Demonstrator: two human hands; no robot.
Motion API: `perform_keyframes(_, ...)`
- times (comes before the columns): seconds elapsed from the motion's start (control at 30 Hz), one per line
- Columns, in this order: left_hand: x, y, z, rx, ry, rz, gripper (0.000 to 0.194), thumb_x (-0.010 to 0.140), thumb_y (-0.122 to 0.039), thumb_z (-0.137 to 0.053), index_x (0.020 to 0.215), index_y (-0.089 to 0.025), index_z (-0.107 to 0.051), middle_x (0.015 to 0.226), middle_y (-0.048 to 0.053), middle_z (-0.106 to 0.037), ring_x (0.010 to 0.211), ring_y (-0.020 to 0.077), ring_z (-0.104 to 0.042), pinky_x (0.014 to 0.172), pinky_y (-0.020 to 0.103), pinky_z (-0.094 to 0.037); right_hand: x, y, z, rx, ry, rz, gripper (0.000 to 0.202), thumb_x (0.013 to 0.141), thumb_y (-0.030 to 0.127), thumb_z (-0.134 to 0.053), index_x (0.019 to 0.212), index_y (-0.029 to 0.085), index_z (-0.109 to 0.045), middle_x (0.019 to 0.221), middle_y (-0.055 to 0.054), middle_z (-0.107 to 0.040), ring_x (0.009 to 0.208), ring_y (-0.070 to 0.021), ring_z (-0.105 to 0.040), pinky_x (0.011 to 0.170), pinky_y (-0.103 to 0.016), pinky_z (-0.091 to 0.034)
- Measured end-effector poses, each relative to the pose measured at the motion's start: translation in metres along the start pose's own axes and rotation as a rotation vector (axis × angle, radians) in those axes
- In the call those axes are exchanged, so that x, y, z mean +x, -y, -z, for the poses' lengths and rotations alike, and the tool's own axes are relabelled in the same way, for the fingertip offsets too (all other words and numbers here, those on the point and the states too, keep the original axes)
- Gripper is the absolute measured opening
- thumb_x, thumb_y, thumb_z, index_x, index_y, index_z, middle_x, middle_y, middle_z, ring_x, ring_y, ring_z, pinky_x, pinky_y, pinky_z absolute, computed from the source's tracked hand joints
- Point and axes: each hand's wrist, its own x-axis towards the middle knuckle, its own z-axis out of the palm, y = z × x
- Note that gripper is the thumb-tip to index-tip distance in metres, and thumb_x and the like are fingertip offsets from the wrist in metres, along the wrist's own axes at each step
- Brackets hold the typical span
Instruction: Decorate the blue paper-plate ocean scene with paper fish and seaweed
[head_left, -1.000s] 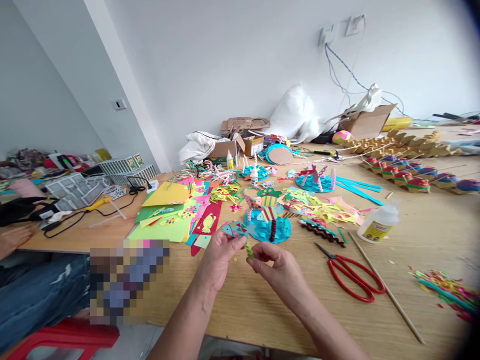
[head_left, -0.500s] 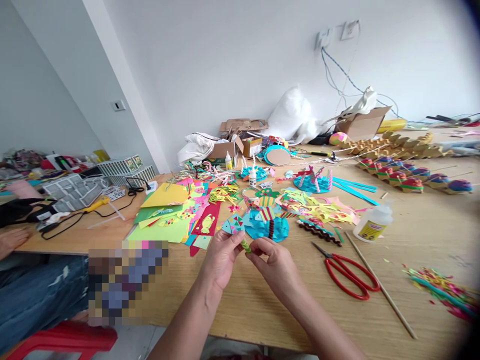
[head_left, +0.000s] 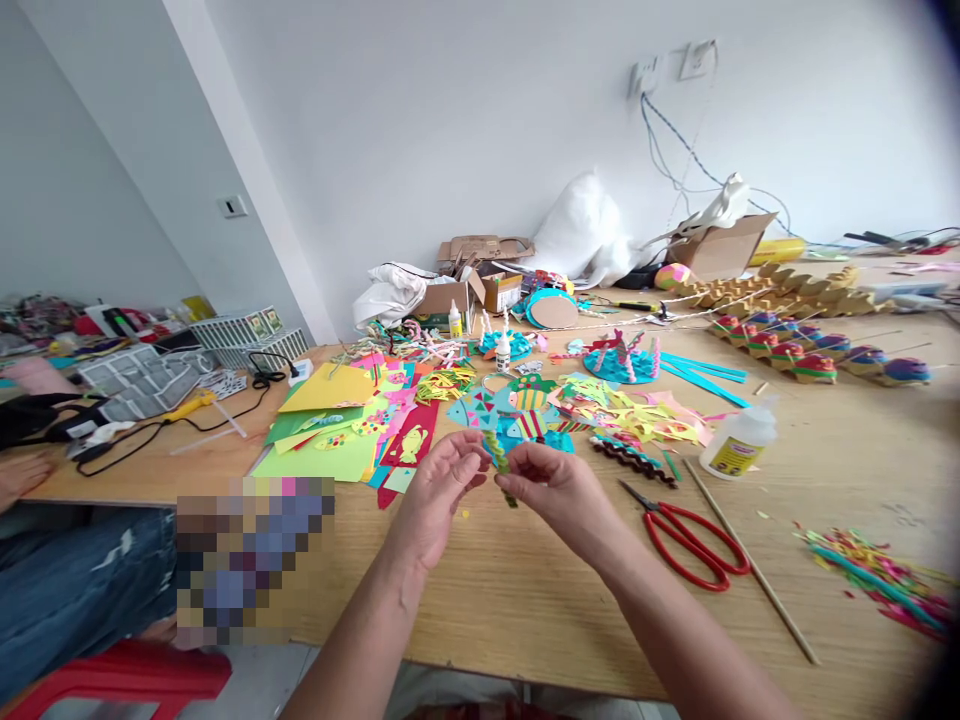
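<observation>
My right hand (head_left: 551,485) pinches a green spiral-twisted pipe cleaner (head_left: 496,450) near its lower end. A blue paper fish (head_left: 472,408) with coloured triangles sits at the top of the pipe cleaner. Just left of it, my left hand (head_left: 442,490) is loosely curled with its fingers apart, gripping nothing. Behind my hands, a striped paper fish (head_left: 531,427) and a green-and-yellow one (head_left: 529,397) stand over a blue base (head_left: 559,440), which the hands and fish partly cover.
Red-handled scissors (head_left: 694,545), a wooden stick (head_left: 757,570) and a glue bottle (head_left: 739,440) lie to the right. Coloured paper sheets (head_left: 322,460) are stacked at left. Painted egg-carton pieces (head_left: 814,367) line the back right. Another person's hand (head_left: 22,475) rests at far left.
My left hand has let go of the fish and pipe cleaner and moved slightly left. The pipe cleaner now stands more upright in my right hand, with more of its length showing.
</observation>
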Motion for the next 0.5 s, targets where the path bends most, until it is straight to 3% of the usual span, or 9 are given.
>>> perform_keyframes(0.23, -0.01, 0.018, -0.01, 0.182, -0.049, -0.043, 0.02, 0.068, -0.027, -0.068, 0.083, -0.016, -0.063, 0.076, 0.001, -0.059, 0.072, 0.0119, -0.051, 0.067, 0.022, -0.039, 0.014, 0.021, 0.014, 0.148, 0.019, 0.042, 0.023, 0.061, 0.034, -0.063, 0.059, 0.017, -0.048, 0.055, 0.005, -0.042, 0.052, -0.0082, -0.037, 0.05, -0.023, -0.03)
perform_keyframes(0.5, -0.01, 0.029, -0.014, 0.344, -0.165, -0.277, 0.013, 0.071, -0.021, -0.065, 0.081, -0.018, -0.059, 0.075, 0.0, -0.057, 0.072, 0.0126, -0.053, 0.068, 0.022, -0.042, 0.014, 0.027, 0.011, 0.203, -0.019, 0.032, 0.023, 0.061, 0.033, -0.064, 0.06, 0.017, -0.049, 0.055, 0.005, -0.044, 0.053, -0.0079, -0.038, 0.049, -0.023, -0.03)
